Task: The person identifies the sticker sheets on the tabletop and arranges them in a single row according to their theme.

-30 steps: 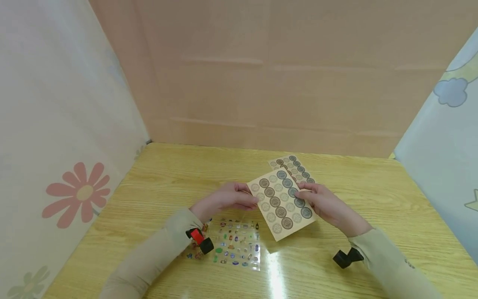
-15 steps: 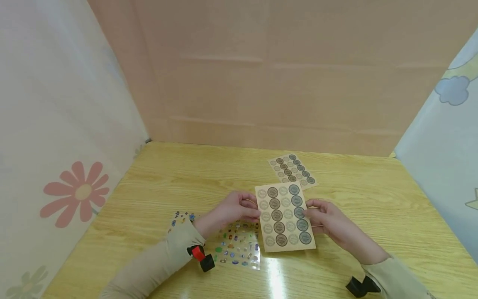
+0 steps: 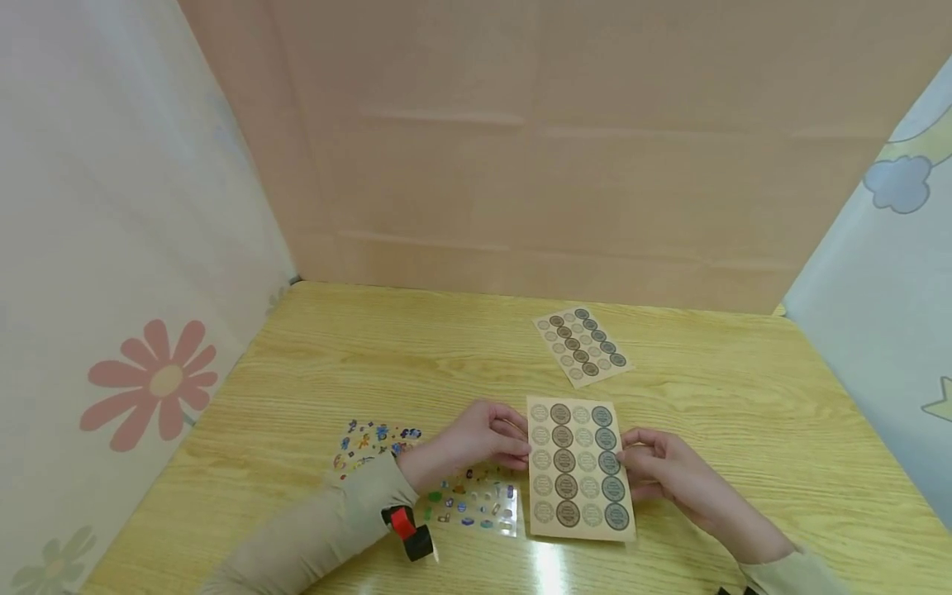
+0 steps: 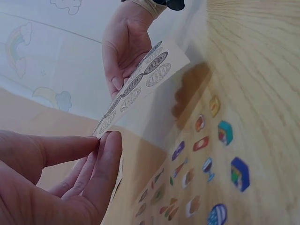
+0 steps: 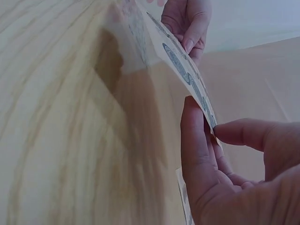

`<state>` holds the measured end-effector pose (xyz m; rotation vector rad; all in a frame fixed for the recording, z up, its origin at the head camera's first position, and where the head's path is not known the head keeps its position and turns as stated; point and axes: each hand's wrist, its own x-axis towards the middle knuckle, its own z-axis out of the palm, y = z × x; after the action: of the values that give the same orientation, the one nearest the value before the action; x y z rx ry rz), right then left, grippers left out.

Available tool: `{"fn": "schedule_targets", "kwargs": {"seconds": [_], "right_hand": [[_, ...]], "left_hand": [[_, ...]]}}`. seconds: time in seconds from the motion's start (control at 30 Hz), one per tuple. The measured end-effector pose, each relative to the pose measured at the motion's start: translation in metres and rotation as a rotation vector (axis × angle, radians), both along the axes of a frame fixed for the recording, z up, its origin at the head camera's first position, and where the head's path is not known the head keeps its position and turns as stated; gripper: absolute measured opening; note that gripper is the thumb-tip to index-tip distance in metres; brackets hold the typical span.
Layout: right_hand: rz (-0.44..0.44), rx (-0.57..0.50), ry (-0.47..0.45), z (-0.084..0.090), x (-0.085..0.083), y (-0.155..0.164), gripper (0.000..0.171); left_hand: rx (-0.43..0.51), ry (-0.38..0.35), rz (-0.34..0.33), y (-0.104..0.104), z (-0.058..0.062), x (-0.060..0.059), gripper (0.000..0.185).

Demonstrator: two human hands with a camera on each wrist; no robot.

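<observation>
The kraft sticker sheet (image 3: pixel 578 465) is hovering just above the wooden table (image 3: pixel 744 413), the left hand (image 3: pixel 476 436) and right hand (image 3: pixel 665 473) pinching its opposite edges; uneven pulling risks it buckling or slipping onto the clear sticker sheet (image 3: pixel 476 504)

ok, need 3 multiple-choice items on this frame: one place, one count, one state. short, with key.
1. Where does the second kraft sheet of round stickers lie?
A. On the table beyond the held sheet
B. Under the left sleeve
C. Against the back wall

2. How many columns of round stickers does the held kraft sheet show?
A. Two
B. Four
C. Six

3. How is the held sheet kept?
A. Flat under one palm
B. Pinched at its two side edges by the left hand and right hand
C. Lying untouched

Key: 1 A, it lies farther up the table; 2 B, four circles per row; 3 B, wrist views show thumb and fingers on the edges.
</observation>
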<state>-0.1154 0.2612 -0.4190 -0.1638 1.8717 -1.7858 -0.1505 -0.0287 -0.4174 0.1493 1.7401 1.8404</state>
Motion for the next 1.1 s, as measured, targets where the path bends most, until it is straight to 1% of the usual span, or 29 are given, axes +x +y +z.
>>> {"fn": "schedule_targets", "kwargs": {"seconds": [0.17,0.3,0.63,0.87,0.97,1.1], "right_hand": [[-0.011,0.02,-0.015,-0.004,0.001,0.004,0.021],[-0.003,0.035,-0.013,-0.005,0.0,0.007,0.023],[0.008,0.057,-0.04,-0.01,-0.002,0.01,0.022],[-0.007,0.071,-0.052,-0.012,-0.003,0.009,0.022],[-0.013,0.081,-0.055,-0.014,-0.004,0.009,0.023],[-0.019,0.098,-0.049,-0.016,-0.004,0.01,0.024]], "left_hand": [[0.006,-0.012,0.02,0.005,-0.005,0.003,0.019],[0.004,-0.014,0.033,0.007,-0.006,0.004,0.018],[-0.049,0.011,0.058,0.011,-0.014,0.001,0.017],[-0.06,0.03,0.065,0.011,-0.013,0.001,0.021],[-0.061,0.021,0.072,0.01,-0.012,0.001,0.021],[-0.08,0.019,0.061,0.01,-0.011,0.002,0.02]]}}
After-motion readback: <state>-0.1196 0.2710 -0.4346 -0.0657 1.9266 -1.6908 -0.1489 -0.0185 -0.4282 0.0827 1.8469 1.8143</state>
